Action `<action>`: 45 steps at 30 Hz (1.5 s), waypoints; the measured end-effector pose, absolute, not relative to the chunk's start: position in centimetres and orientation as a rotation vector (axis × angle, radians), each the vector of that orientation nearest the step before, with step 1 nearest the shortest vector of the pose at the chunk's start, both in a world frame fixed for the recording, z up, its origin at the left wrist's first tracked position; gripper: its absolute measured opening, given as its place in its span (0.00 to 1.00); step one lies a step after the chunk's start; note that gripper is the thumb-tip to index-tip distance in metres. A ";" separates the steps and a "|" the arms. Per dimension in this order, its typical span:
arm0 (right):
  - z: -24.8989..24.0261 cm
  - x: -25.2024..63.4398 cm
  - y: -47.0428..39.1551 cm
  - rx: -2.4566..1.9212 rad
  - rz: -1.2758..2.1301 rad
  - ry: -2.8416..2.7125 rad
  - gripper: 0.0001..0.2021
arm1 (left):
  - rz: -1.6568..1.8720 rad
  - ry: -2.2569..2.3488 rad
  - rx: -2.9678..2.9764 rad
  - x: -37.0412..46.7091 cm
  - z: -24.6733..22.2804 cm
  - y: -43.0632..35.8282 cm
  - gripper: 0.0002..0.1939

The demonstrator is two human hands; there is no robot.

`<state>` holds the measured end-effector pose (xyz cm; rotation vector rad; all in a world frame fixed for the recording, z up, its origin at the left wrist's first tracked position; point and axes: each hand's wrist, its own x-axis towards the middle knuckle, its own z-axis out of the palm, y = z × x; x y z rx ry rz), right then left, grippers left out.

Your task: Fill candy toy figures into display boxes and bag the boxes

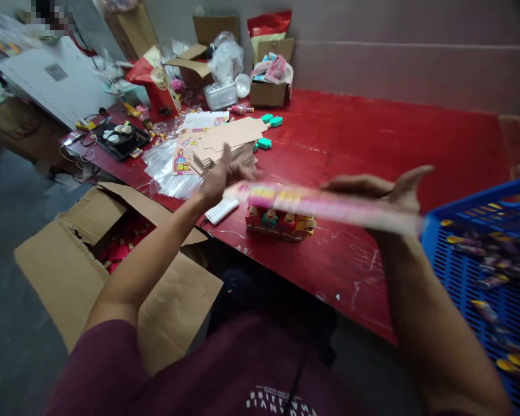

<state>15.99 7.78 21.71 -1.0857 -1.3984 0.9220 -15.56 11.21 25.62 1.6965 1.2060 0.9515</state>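
Note:
A long, thin printed cardboard piece (316,201), pink and yellow and smeared by motion, stretches between my hands above the table. My left hand (227,173) is at its left end, thumb raised, fingers reaching behind it. At the right end my right hand (383,189) supports it, thumb up and fingers stretched along its far side. Partly hidden below the piece, a small open box (281,231) holds several red, green and yellow items. To the left of that box lies a white rectangular device (222,210). Beyond my left hand are stacked brown cardboard sheets (234,136).
A blue basket (435,254) of dark, yellow-tipped items stands at the right. An open carton (56,254) with pinkish-red items is at the lower left. Clear plastic bags (167,167) and green pieces (264,143) lie on the red table (351,138); cartons (268,95) stand behind.

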 end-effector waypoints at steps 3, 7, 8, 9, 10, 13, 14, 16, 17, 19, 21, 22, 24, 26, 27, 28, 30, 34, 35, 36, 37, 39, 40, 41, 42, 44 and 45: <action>21.3 15.7 6.5 -1.166 1.160 -1.881 0.36 | 0.517 1.104 2.056 -16.5 24.0 7.5 0.32; 17.6 12.9 4.8 -1.312 0.480 -2.424 0.35 | 0.067 1.254 2.727 -15.2 19.4 2.5 0.27; 16.9 12.1 4.8 -1.354 0.271 -2.494 0.41 | 0.028 1.337 2.856 -14.5 18.3 1.8 0.25; 16.5 11.4 5.1 -1.401 0.113 -2.560 0.45 | 0.015 1.396 2.952 -13.7 17.3 1.2 0.22; 16.4 10.8 5.4 -1.449 0.004 -2.622 0.48 | 0.019 1.402 3.023 -13.0 16.4 0.9 0.18; 17.5 9.7 6.9 -1.533 -0.170 -2.750 0.42 | -0.007 1.187 3.061 -10.9 14.1 0.6 0.14; 18.2 9.5 7.4 -1.544 -0.188 -2.781 0.38 | -0.048 1.139 3.007 -10.2 13.3 0.7 0.13; 19.6 9.4 8.2 -1.561 -0.172 -2.843 0.33 | -0.113 1.165 2.878 -8.9 11.8 0.9 0.12; 20.3 9.4 8.6 -1.570 -0.154 -2.870 0.31 | -0.122 1.213 2.827 -8.3 11.0 1.1 0.14; 21.1 9.5 9.0 -1.600 -0.149 -2.899 0.30 | -0.095 1.280 2.777 -7.2 9.5 1.6 0.22; 21.3 9.5 9.2 -1.620 -0.179 -2.902 0.31 | -0.067 1.295 2.737 -6.4 8.1 2.1 0.25; 21.2 9.5 9.2 -1.622 -0.197 -2.898 0.32 | -0.057 1.302 2.712 -6.1 7.6 2.3 0.26; 20.8 9.5 9.1 -1.616 -0.224 -2.886 0.33 | -0.041 1.310 2.678 -5.8 6.7 2.6 0.26; 20.3 9.6 8.8 -1.596 -0.252 -2.871 0.34 | -0.028 1.307 2.661 -5.6 6.2 2.8 0.27; 20.0 9.7 8.7 -1.585 -0.272 -2.861 0.34 | -0.027 1.303 2.652 -5.6 6.1 2.9 0.27; 19.7 9.8 8.6 -1.572 -0.293 -2.852 0.35 | -0.028 1.299 2.638 -5.6 6.0 2.9 0.27; 19.0 10.1 8.3 -1.547 -0.335 -2.827 0.35 | -0.017 1.290 2.594 -5.5 5.7 2.9 0.27; 17.6 10.7 7.7 -1.495 -0.387 -2.775 0.36 | 0.270 1.403 2.255 -5.7 4.8 2.3 0.25; 17.3 10.8 7.6 -1.489 -0.394 -2.764 0.37 | 0.361 1.494 2.124 -5.9 4.5 2.3 0.23; 17.1 10.9 7.6 -1.485 -0.396 -2.756 0.37 | 0.435 1.606 1.997 -6.2 4.2 2.3 0.22; 16.9 10.9 7.5 -1.484 -0.395 -2.749 0.37 | 0.485 1.728 1.884 -6.6 4.0 2.6 0.22; 16.7 10.9 7.5 -1.482 -0.384 -2.736 0.38 | 0.532 1.944 1.720 -7.5 3.5 3.6 0.26; 16.6 10.9 7.5 -1.480 -0.375 -2.731 0.38 | 0.552 2.017 1.653 -7.9 3.4 4.4 0.29; 16.6 10.9 7.5 -1.479 -0.366 -2.725 0.38 | 0.570 2.060 1.607 -8.3 3.3 5.2 0.31; 16.5 10.9 7.6 -1.481 -0.358 -2.719 0.39 | 0.583 2.074 1.587 -8.7 3.2 6.1 0.33; 16.4 10.9 7.5 -1.491 -0.342 -2.708 0.39 | 0.596 2.053 1.602 -9.1 3.2 7.6 0.34; 16.5 10.9 7.5 -1.494 -0.331 -2.704 0.39 | 0.594 2.033 1.619 -9.2 3.2 8.1 0.35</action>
